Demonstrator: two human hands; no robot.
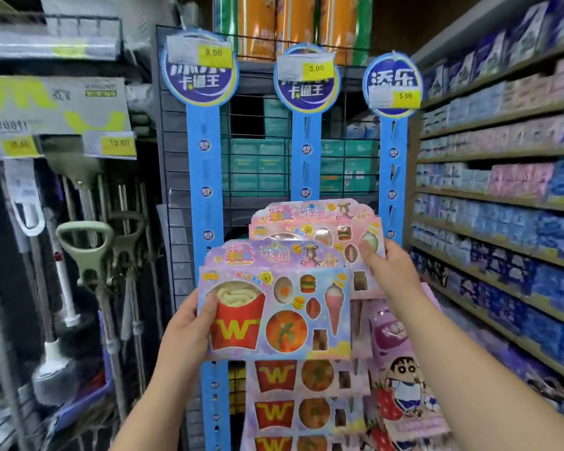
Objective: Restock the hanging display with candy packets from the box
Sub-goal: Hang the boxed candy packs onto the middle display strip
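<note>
Left hand (189, 320) at lower centre of the frame, thumb across the front and fingers behind, gripping the left edge of the front candy packet (274, 307) (pastel card with a red fries carton marked W, a pizza, an ice-cream cone and small gummy burgers under clear windows). Packet upright, face toward the camera, covering the lower part of the left blue hanging strip (205, 190). Right hand (388, 271) right of centre, thumb pressed on the front, pinching the right edge of the rear candy packet (319, 229), same design, raised higher and partly hidden behind the front one, lying over the middle blue hanging strip (306, 151); hooked onto it or not, impossible to tell. Below both, at bottom centre, a column of matching hung packets (306, 402) overlapping one another down that middle strip. Just right of them, purple cartoon-boy packets (401, 388) low on the right blue hanging strip (393, 164). Round blue header atop each strip, each with one of the yellow price tags (214, 53), reading 8.90, 3.00 and 5.00 from left to right. Behind the strips, a dark wire grid panel (176, 151) and stacked green boxes (258, 164). Along the left of the frame, mop handles and plungers (88, 255) against a rack. Along the right edge, shelves (502, 203) packed with blue and pink packs.
</note>
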